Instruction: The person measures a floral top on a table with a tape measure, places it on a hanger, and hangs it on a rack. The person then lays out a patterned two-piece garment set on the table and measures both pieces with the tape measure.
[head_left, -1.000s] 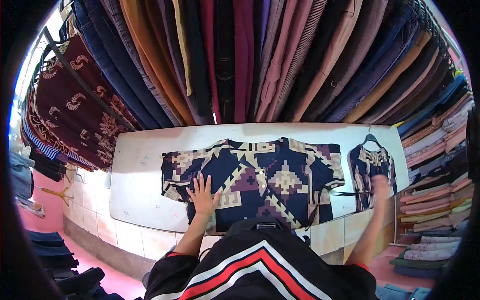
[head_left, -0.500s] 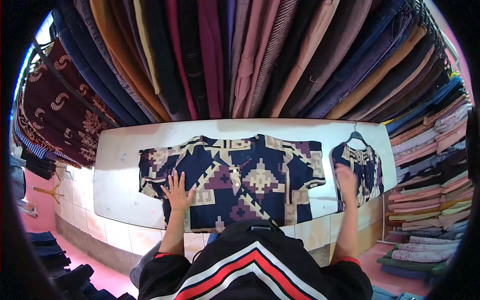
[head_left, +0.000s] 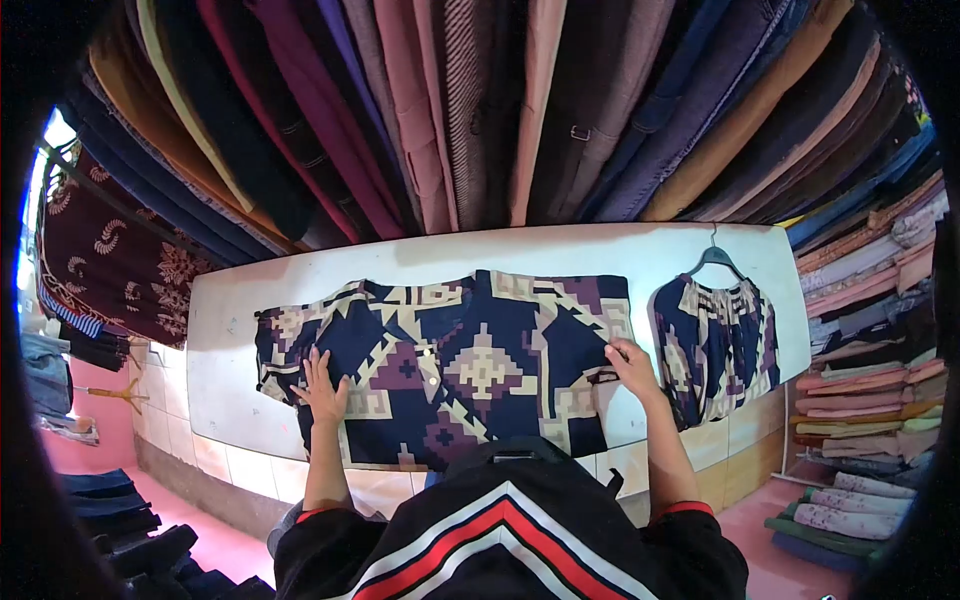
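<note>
A navy, beige and purple patterned garment (head_left: pixel 480 370) lies spread flat on a white table (head_left: pixel 225 330). On its left part rests my left hand (head_left: pixel 323 388), fingers spread, holding nothing. My right hand (head_left: pixel 635 368) is at the right sleeve's edge, fingers bent towards the cloth; whether they pinch it is hard to make out. To the right of that hand lies a second garment of similar pattern (head_left: pixel 715 345) on a dark hanger (head_left: pixel 716 262), apart from the first one.
Trousers (head_left: pixel 420 120) hang in a dense row above the table's far side. A maroon patterned cloth (head_left: pixel 110 250) hangs at the left. Stacks of folded clothes (head_left: pixel 865 390) stand at the right. Dark folded clothes (head_left: pixel 125 520) are at the lower left.
My right hand has moved from the hanger garment left to the spread garment's right sleeve. A dark strap seen earlier beside that sleeve no longer shows. My left hand stays on the cloth.
</note>
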